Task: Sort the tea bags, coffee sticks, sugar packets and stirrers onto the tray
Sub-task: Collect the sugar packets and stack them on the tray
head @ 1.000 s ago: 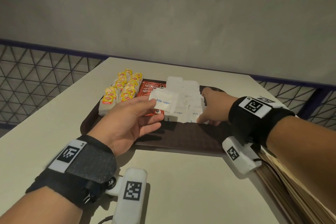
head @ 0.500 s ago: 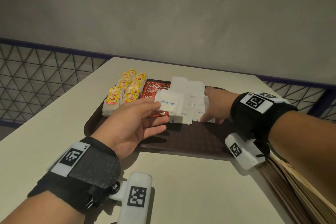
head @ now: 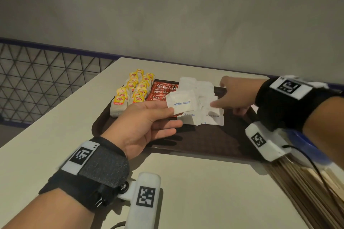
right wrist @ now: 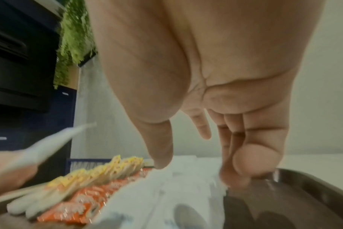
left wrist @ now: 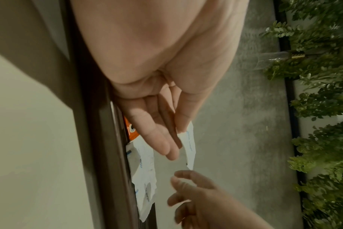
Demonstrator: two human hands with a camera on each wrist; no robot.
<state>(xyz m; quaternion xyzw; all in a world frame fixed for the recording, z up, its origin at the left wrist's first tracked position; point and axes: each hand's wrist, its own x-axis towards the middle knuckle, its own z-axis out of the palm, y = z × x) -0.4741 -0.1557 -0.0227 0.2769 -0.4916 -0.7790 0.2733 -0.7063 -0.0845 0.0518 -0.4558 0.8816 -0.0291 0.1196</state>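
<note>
A brown tray (head: 204, 141) carries yellow-tagged tea bags (head: 134, 91) at its left, red coffee sticks (head: 160, 92) beside them and a spread of white sugar packets (head: 202, 115) to their right. My left hand (head: 172, 115) pinches one white sugar packet (head: 181, 102) by its corner, above the coffee sticks. In the left wrist view that packet (left wrist: 189, 147) hangs from the thumb and fingers. My right hand (head: 223, 95) hovers over the sugar spread with thumb and index finger extended and the other fingers curled low, holding nothing. Wooden stirrers (head: 307, 191) lie under my right forearm.
The tray sits on a pale table (head: 195, 191) whose left edge runs beside a metal mesh railing (head: 46, 80). A grey wall stands behind. A blue object (head: 305, 145) lies under my right wrist, next to the stirrers.
My right hand has lifted its fingertips off the sugar packets on the tray and reaches toward the held packet. My left hand still holds its packet, carried slightly to the right.
</note>
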